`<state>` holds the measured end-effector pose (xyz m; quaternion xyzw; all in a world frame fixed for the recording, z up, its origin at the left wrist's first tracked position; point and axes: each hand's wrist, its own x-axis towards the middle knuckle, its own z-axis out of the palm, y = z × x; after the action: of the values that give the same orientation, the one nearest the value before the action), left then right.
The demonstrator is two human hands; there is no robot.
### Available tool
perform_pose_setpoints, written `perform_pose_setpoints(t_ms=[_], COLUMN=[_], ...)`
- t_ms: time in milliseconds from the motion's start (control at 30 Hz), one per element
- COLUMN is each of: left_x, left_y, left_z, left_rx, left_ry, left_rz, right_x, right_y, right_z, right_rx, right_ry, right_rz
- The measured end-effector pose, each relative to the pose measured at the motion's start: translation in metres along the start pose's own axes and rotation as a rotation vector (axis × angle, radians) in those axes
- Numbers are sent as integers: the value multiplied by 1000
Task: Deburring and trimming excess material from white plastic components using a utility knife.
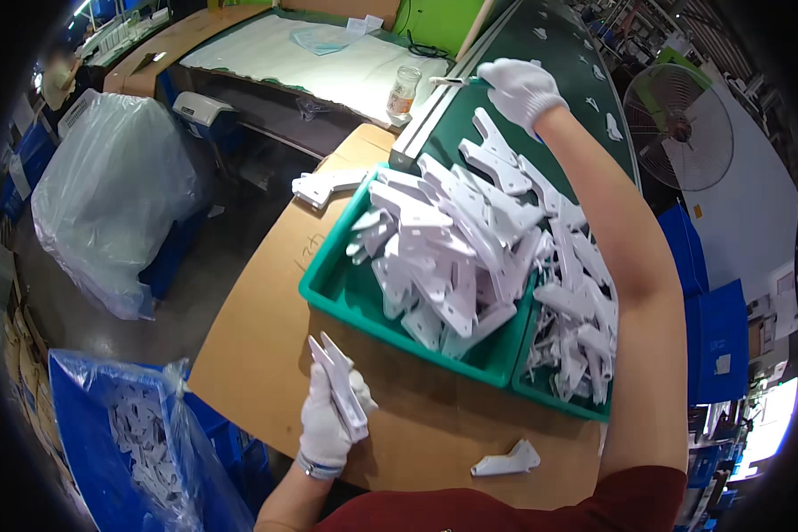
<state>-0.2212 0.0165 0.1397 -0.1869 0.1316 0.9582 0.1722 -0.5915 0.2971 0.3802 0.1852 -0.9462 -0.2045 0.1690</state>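
My left hand, in a white glove, is closed around a white plastic bracket, long and channel-shaped, above the cardboard-topped table. Stretched out over the green conveyor belt, my gloved right hand is closed on a thin stick-like object that points left; its kind is too small to make out. Between the hands, a green tray is heaped with white plastic brackets. A second green tray beside it, partly behind my right arm, holds more white pieces.
One loose bracket lies near my body, others at the table's left edge. A glass jar stands by the conveyor belt, which carries scattered white pieces. A blue lined bin is at lower left, a fan at right.
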Motion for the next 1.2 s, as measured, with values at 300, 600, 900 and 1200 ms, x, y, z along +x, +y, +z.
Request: perform_pose_setpoints(t_ms=[300,600,900,1200], left_x=[11,28,25,-1], left_y=[27,52,46,21], left_z=[0,-21,-12,8], left_rx=[193,29,-2,-27], left_ry=[234,298,168,-119], left_rz=[60,62,131,222], right_x=[178,230,214,20], right_y=[-6,-31,15,32], right_z=[72,118,57,85], right_rx=[-79,-105,-150,673], right_ry=[-231,-432,-387,-72], right_rz=[-31,-130,-95,382])
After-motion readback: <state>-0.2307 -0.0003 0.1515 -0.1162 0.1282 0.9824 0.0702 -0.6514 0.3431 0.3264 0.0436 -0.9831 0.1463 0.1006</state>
